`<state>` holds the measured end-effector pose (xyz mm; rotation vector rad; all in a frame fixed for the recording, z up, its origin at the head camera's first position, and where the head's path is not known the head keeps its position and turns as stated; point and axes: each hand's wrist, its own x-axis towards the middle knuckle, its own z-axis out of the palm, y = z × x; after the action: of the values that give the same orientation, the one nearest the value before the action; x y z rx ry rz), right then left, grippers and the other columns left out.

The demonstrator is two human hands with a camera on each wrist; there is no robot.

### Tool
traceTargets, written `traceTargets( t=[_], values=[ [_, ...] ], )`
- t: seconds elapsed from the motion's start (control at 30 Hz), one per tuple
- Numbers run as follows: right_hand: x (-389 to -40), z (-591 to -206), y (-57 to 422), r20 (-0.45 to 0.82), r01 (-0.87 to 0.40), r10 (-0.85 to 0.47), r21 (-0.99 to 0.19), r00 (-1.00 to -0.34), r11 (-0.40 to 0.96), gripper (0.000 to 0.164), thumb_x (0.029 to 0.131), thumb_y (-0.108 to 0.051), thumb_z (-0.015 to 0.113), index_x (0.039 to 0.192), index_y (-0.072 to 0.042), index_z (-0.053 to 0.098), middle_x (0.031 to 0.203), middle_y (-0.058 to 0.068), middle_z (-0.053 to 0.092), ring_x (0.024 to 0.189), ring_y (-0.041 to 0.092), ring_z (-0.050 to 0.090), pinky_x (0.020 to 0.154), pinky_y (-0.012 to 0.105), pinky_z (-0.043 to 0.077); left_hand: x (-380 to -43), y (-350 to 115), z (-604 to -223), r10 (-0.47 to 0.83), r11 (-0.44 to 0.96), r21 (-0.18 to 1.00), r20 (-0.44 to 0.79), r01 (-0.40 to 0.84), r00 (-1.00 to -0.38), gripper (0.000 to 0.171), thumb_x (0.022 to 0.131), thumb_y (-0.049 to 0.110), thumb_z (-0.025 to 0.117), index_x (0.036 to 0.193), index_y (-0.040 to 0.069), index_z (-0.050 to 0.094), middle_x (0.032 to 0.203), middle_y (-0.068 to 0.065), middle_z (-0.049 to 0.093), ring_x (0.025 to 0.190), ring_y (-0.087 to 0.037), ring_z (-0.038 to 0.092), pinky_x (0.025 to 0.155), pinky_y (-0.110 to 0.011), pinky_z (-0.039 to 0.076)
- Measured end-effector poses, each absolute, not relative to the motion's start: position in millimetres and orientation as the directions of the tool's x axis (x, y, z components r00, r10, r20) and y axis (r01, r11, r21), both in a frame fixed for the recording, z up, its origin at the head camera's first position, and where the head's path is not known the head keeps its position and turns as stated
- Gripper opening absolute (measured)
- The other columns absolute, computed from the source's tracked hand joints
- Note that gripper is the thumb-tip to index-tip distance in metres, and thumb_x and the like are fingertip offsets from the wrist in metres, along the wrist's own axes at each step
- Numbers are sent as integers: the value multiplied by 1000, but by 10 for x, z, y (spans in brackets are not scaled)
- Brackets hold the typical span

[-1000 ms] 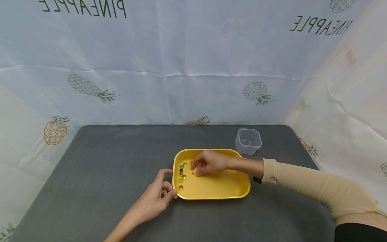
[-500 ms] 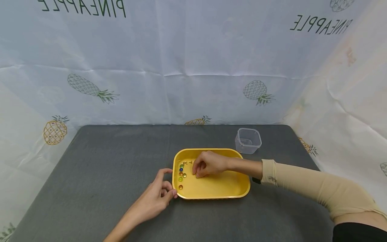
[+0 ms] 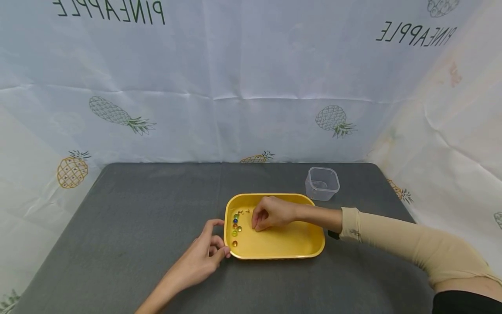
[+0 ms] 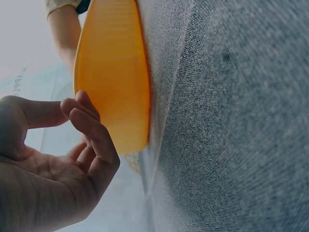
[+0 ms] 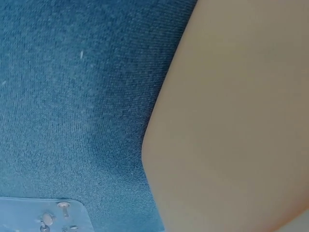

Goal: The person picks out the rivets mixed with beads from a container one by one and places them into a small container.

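Note:
A yellow tray [image 3: 286,244] lies on the grey table. My left hand [image 3: 204,253] grips its left end, fingers at the side and thumb at the near corner; in the left wrist view the curled fingers [image 4: 89,121] meet the rim. My right hand [image 3: 272,213] reaches into the tray, thumb and fingertips pinched together low over its floor at a small gold thumbtack, which the fingers hide. Two small gold tacks [image 3: 241,212] lie beyond, near the far left corner. Several coloured glass marbles [image 3: 235,221] sit along the left end.
A clear plastic box [image 3: 322,184] stands behind the tray's far right corner. In the right wrist view, several flat-headed metal tacks [image 5: 64,207] show at the lower left. A patterned pineapple curtain [image 3: 219,122] hangs behind the table.
My right hand has closed its fingertips over the gold tack that lay by them and drawn slightly right; that spot now shows bare tray. The left hand stays put.

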<state>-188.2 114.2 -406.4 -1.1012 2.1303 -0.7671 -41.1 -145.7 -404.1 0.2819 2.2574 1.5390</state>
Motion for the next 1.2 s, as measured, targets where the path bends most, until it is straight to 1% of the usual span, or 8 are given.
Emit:
traceTargets(
  t=[0.27,0.43,0.53,0.7,0.8,0.93,1.1,1.2],
  values=[
    [-1846,-3991,1151,-232,-454,-858,-769,-458,451,7,99,-7,79,103,-2,80,91,6,78,77,0,63,75,17,56,-406,-1472,-4054,388,368,929,-197,-44,-900,63,109,9,64,159,1,25,94,-10,72,63,-10,54,59,-25,43],
    [-1857,-3933,1206,-217,-443,-867,-788,-449,427,9,101,-8,77,106,-1,79,95,6,78,82,2,66,79,19,59,-402,-1472,-4066,388,366,930,-188,-36,-902,63,109,8,64,159,1,25,94,-10,72,62,-9,54,58,-25,44],
    [-1866,-3868,1249,-203,-441,-870,-796,-449,413,11,102,-8,76,109,0,78,97,11,78,84,5,69,80,22,62,-401,-1469,-4064,383,368,929,-188,-37,-904,63,109,8,64,159,1,26,94,-9,72,62,-9,54,58,-25,44],
    [-1868,-3768,1285,-205,-403,-855,-813,-476,419,14,102,-6,75,111,3,77,100,17,79,84,12,72,80,27,65,-405,-1470,-4068,382,369,929,-190,-39,-904,64,109,7,64,159,0,25,94,-10,72,63,-9,54,58,-25,44],
    [-1873,-3751,1288,-207,-388,-842,-815,-497,430,13,101,-7,76,111,2,78,102,18,79,84,14,74,80,28,65,-406,-1471,-4069,384,369,929,-188,-36,-904,64,109,7,63,159,0,25,94,-9,72,63,-9,54,58,-25,43],
    [-1872,-3731,1294,-190,-392,-841,-818,-507,421,12,101,-7,77,111,0,78,104,19,80,85,13,74,81,27,65,-407,-1472,-4067,385,368,929,-184,-33,-904,64,109,8,64,159,0,25,94,-9,72,63,-8,53,58,-24,43],
    [-1856,-3672,1321,-158,-400,-846,-827,-510,396,16,101,-6,75,114,3,76,107,24,78,86,11,73,83,26,64,-403,-1470,-4056,383,371,928,-187,-35,-905,63,108,7,64,159,0,26,93,-10,72,63,-8,54,58,-25,44],
    [-1848,-3626,1336,-140,-405,-845,-829,-515,385,15,102,-6,74,114,2,76,107,25,78,86,13,72,84,27,64,-402,-1467,-4052,380,377,926,-188,-34,-906,63,108,7,64,158,0,27,93,-9,72,62,-8,54,58,-25,44]
  ],
)
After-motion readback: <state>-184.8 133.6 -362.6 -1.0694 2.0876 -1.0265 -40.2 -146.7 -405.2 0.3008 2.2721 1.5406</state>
